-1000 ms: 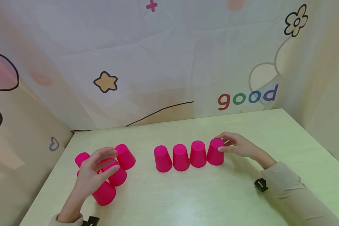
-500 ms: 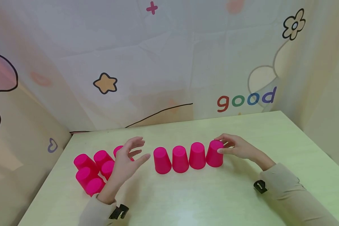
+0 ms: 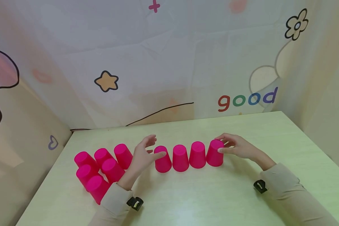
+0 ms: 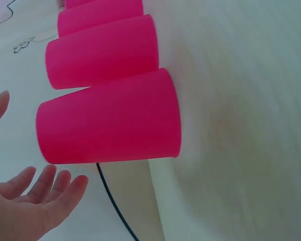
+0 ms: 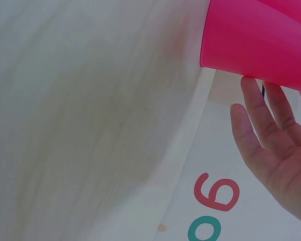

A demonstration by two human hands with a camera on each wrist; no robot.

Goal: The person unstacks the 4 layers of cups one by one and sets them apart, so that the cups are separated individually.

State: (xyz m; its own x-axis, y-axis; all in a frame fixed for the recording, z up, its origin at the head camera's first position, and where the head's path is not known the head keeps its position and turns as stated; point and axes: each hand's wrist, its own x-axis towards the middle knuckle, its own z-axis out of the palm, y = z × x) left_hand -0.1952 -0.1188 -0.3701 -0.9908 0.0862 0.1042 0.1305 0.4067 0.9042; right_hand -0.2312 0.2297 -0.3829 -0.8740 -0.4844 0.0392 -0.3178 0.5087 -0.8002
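Observation:
Several pink cups stand upside down in a row on the table. At the row's left end, my left hand (image 3: 141, 158) comes up beside the end cup (image 3: 163, 164), thumb in front and fingers behind. The left wrist view shows those fingers (image 4: 65, 196) spread and just short of the cup's side. My right hand (image 3: 240, 148) is at the right end cup (image 3: 214, 158), its thumb overlapping the front. Seen from the right wrist, its fairly straight fingertips (image 5: 250, 88) touch the cup's side.
A cluster of several more upside-down pink cups (image 3: 111, 169) stands on the left, partly behind my left forearm. The pale table (image 3: 200, 194) ends at a patterned cloth backdrop (image 3: 172, 62) with the word "good".
My left hand has moved right, from over the left cluster to the left end of the row, uncovering the cluster. The right hand and the row of cups have stayed in place.

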